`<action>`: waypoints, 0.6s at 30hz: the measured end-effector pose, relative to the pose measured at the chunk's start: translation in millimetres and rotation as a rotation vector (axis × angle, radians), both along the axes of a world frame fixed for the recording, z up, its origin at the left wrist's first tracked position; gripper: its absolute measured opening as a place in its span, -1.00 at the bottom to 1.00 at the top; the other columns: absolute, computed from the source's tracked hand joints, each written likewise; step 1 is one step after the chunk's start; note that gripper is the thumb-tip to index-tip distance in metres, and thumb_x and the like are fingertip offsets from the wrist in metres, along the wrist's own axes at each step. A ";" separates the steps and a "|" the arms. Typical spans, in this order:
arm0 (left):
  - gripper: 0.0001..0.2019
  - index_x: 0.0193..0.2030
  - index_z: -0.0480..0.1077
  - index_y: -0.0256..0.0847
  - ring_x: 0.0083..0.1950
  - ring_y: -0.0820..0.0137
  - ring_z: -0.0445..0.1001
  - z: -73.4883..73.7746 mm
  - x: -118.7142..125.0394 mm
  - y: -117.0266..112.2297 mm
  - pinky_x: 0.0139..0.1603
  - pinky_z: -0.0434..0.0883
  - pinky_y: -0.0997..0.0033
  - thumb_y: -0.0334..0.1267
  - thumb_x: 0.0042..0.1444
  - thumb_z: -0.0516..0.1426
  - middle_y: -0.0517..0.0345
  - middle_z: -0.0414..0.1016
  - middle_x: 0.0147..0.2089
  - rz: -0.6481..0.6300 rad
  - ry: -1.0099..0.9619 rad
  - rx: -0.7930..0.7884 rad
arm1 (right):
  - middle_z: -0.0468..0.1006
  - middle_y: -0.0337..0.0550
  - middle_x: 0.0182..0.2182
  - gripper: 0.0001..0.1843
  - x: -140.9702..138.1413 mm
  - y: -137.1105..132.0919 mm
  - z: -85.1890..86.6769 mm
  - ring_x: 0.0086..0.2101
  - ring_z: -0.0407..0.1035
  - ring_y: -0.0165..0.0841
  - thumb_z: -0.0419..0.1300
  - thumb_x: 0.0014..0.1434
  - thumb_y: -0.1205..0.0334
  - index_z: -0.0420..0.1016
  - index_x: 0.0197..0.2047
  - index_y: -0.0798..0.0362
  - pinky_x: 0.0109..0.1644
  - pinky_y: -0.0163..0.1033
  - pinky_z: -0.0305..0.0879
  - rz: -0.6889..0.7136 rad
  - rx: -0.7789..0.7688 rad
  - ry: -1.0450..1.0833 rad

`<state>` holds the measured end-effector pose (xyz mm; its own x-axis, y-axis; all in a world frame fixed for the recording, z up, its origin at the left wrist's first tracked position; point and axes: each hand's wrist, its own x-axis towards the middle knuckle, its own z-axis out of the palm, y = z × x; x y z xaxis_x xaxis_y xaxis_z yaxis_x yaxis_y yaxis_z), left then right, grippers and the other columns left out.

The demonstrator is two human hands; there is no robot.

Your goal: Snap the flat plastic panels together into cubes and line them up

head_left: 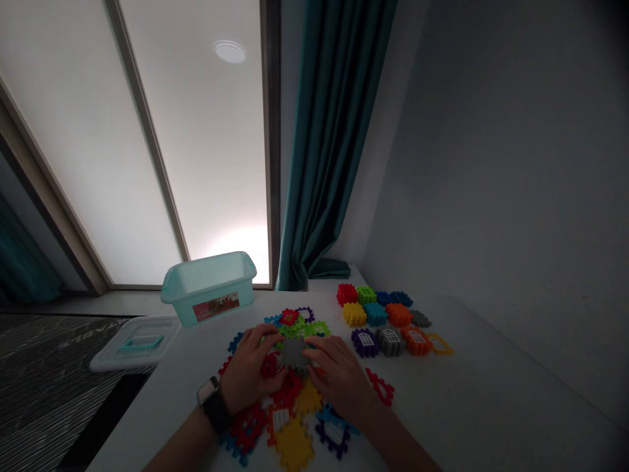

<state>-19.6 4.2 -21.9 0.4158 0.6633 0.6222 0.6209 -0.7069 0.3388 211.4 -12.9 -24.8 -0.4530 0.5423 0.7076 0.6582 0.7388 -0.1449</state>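
Both my hands meet over a pile of coloured interlocking plastic tiles (295, 419) on the white table (472, 406). My left hand (253, 373), with a watch on its wrist, and my right hand (339, 377) each pinch a side of a grey tile (293, 352) held just above the pile. Red, yellow, orange and purple tiles lie under and before the hands. Green, red and purple tiles (299, 322) lie just beyond the fingers.
Sorted stacks of tiles (388, 321) in red, green, blue, yellow, orange, grey and purple stand at the right back. A mint plastic bin (209, 288) stands at the back left, its lid (135, 344) beside it at the table edge. A teal curtain (329, 164) hangs behind.
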 end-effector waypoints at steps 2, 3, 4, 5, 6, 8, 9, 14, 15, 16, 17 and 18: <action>-0.55 0.03 0.37 -0.12 0.07 0.11 0.43 0.5 0.3 -0.2 0.10 0.45 0.07 -0.37 -0.06 0.25 -0.03 0.37 0.07 -0.022 -0.030 -0.064 | 0.56 -0.04 -0.01 -0.77 0.6 -0.1 0.2 -0.08 0.49 -0.20 0.09 0.29 0.41 0.43 -0.05 -0.04 -0.02 0.01 0.47 0.004 -0.014 0.005; -0.56 0.03 0.37 -0.12 0.07 0.12 0.43 0.8 0.6 -0.2 0.11 0.45 0.08 -0.37 -0.05 0.24 -0.02 0.36 0.08 -0.037 -0.051 -0.099 | 0.55 -0.04 -0.01 -0.77 1.1 0.1 0.1 -0.07 0.48 -0.19 0.08 0.30 0.41 0.43 -0.04 -0.05 -0.02 0.01 0.47 0.006 -0.016 0.006; -0.58 0.03 0.38 -0.12 0.08 0.14 0.43 1.3 0.9 -0.1 0.11 0.45 0.09 -0.37 -0.03 0.24 -0.02 0.36 0.09 -0.053 -0.075 -0.134 | 0.55 -0.03 0.00 -0.77 1.5 0.3 -0.1 -0.06 0.48 -0.19 0.07 0.31 0.41 0.42 -0.04 -0.05 0.00 0.03 0.46 0.009 -0.015 0.010; -0.61 0.02 0.38 -0.12 0.08 0.15 0.43 1.8 1.2 0.0 0.12 0.45 0.11 -0.37 0.00 0.24 -0.01 0.35 0.09 -0.069 -0.100 -0.169 | 0.55 -0.03 0.01 -0.76 2.0 0.5 -0.4 -0.05 0.48 -0.19 0.06 0.33 0.40 0.42 -0.03 -0.06 0.02 0.04 0.45 0.010 -0.012 0.018; -0.64 0.01 0.39 -0.12 0.08 0.17 0.43 2.4 1.6 0.3 0.12 0.45 0.13 -0.35 0.04 0.23 0.00 0.36 0.08 -0.088 -0.123 -0.204 | 0.54 -0.03 0.02 -0.76 2.3 0.7 -0.9 -0.03 0.47 -0.20 0.04 0.34 0.40 0.41 -0.02 -0.06 0.06 0.06 0.43 0.011 -0.009 0.027; -0.76 -0.04 0.41 -0.13 0.07 0.20 0.43 3.7 2.2 1.0 0.12 0.45 0.16 -0.31 0.13 0.21 0.01 0.37 0.05 -0.127 -0.155 -0.269 | 0.53 -0.03 0.04 -0.78 2.1 0.8 -2.0 0.00 0.45 -0.19 0.03 0.37 0.39 0.41 -0.02 -0.06 0.10 0.08 0.40 0.003 -0.010 0.051; -0.83 -0.08 0.43 -0.13 0.06 0.21 0.44 4.2 2.5 1.5 0.11 0.45 0.17 -0.29 0.17 0.19 0.02 0.38 0.03 -0.144 -0.162 -0.295 | 0.53 -0.04 0.04 -0.79 1.6 0.7 -2.5 0.02 0.44 -0.19 0.03 0.38 0.37 0.42 -0.03 -0.05 0.11 0.07 0.39 -0.009 -0.020 0.073; -0.83 -0.28 0.46 -0.16 -0.01 0.25 0.44 6.1 3.5 3.0 0.08 0.43 0.21 -0.24 0.31 0.08 0.03 0.40 -0.06 -0.176 -0.174 -0.365 | 0.50 -0.03 -0.02 -0.84 -4.8 -1.5 -3.1 0.03 0.41 -0.18 0.03 0.39 0.29 0.43 -0.13 -0.04 0.07 -0.04 0.43 -0.055 -0.177 0.280; -0.82 -0.30 0.45 -0.16 -0.01 0.25 0.44 6.5 3.8 2.9 0.09 0.42 0.21 -0.24 0.31 0.08 0.03 0.39 -0.06 -0.177 -0.182 -0.374 | 0.49 -0.03 -0.05 -0.84 -6.1 -1.8 -2.5 0.01 0.42 -0.19 0.03 0.39 0.27 0.43 -0.16 -0.03 0.05 -0.07 0.45 -0.047 -0.221 0.322; -0.82 -0.30 0.44 -0.17 -0.01 0.25 0.43 6.8 4.2 2.8 0.09 0.42 0.21 -0.23 0.31 0.08 0.03 0.39 -0.05 -0.179 -0.192 -0.384 | 0.49 -0.04 -0.08 -0.84 -7.1 -2.0 -1.7 -0.01 0.43 -0.20 0.03 0.39 0.25 0.43 -0.18 -0.03 0.03 -0.09 0.46 -0.036 -0.266 0.361; -0.82 -0.30 0.43 -0.17 -0.01 0.25 0.43 7.2 4.6 2.6 0.09 0.41 0.21 -0.23 0.31 0.08 0.03 0.39 -0.05 -0.180 -0.206 -0.394 | 0.48 -0.05 -0.10 -0.84 -7.8 -2.0 -0.9 -0.03 0.44 -0.21 0.04 0.38 0.22 0.43 -0.20 -0.02 0.00 -0.11 0.47 -0.027 -0.311 0.397; -0.82 -0.31 0.43 -0.17 -0.01 0.26 0.43 7.4 5.0 2.3 0.09 0.41 0.21 -0.23 0.31 0.07 0.03 0.39 -0.06 -0.184 -0.221 -0.405 | 0.47 -0.06 -0.12 -0.83 -8.2 -1.8 -0.3 -0.06 0.44 -0.21 0.06 0.38 0.19 0.43 -0.22 -0.02 -0.02 -0.12 0.48 -0.019 -0.354 0.429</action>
<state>-14.5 6.6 -14.4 0.4358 0.7980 0.4161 0.3810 -0.5825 0.7180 203.3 -14.7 -25.1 -0.1518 0.7858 0.5996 0.4981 0.5848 -0.6403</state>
